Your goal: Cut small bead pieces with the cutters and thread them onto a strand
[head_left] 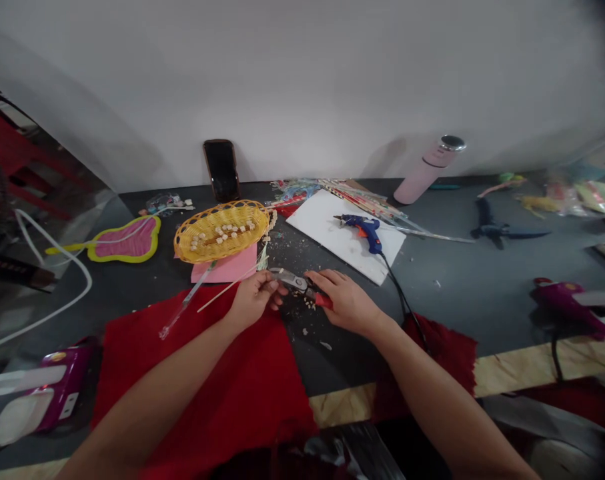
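My right hand (349, 300) is closed round the red handles of metal cutting shears (296, 281), whose blades point left towards my other hand. My left hand (256, 299) is closed in a pinch just beside the blade tips; what it holds is hidden by the fingers. A thin pale stick (217, 299) runs slantwise along the top of that hand, but I cannot tell whether the fingers grip it. Small pale cut bits (309, 303) lie under the shears. Behind my left hand stands a yellow oval basket (182, 243) with several small pale pieces in it.
A blue glue gun (365, 230) rests on a white board (312, 217), its cord trailing forward. Red cloth (207, 393) covers the front left. At the back are a phone (221, 170), a bundle of thin strips (352, 193) and a pink bottle (427, 175).
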The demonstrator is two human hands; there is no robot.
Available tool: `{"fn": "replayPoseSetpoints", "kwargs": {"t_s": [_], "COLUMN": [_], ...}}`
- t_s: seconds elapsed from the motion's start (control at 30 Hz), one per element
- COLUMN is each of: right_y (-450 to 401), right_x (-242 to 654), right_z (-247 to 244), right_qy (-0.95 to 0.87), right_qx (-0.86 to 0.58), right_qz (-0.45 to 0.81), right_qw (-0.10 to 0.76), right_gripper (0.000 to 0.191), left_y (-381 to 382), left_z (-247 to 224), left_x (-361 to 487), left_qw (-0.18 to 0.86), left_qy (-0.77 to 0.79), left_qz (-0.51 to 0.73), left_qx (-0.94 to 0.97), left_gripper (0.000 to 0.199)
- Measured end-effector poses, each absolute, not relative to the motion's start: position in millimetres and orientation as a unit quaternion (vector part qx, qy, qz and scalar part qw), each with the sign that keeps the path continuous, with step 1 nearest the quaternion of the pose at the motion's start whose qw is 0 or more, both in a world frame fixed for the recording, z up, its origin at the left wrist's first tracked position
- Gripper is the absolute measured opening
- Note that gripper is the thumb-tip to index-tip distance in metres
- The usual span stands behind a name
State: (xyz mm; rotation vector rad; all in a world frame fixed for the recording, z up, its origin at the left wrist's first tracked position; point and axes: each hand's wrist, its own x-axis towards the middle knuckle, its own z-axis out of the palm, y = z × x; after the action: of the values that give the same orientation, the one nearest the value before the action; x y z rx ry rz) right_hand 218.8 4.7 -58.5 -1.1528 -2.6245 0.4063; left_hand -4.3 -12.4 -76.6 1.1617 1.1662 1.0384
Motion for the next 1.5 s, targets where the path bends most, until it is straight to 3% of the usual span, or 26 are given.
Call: {"fn": "replayPoseSetpoints", "kwargs": {"t_s": [0.27,0.6,1.0,1.5], "right_y": [-0.5,5.2,7.5,-3.0], "right_x": [212.3,220.1,223.2,209.1], "right_z": [-62.2,-55.9,-54.3,-63.5], "right_qy": [-0.889,-0.9,-0.908,-0.885], "right_qx": [-0.422,-0.411,-0.375,-0.434], "right_qz": [0.13,0.116,0.146,0.117], "right_qw": [0.119,0.093,0.113,0.124], "right_gripper": [0.053,0.068,0.061,0.058], "left_y": [-13.5,-12.2,-12.2,-12.3], "left_z": [-78.8,-77.4,-74.5,-78.2], "left_x": [-6.4,-6.3,-12.1,-5.1], "left_qw": [0.552,0.583,0.594,0.553], "left_qy": [0.503,0.479,0.475,0.491], "left_qz": [0.443,0.442,0.395,0.486], "left_qx": [0.497,0.486,0.515,0.466], "left_gripper": [0.022,0.025,0.024,0.026]}}
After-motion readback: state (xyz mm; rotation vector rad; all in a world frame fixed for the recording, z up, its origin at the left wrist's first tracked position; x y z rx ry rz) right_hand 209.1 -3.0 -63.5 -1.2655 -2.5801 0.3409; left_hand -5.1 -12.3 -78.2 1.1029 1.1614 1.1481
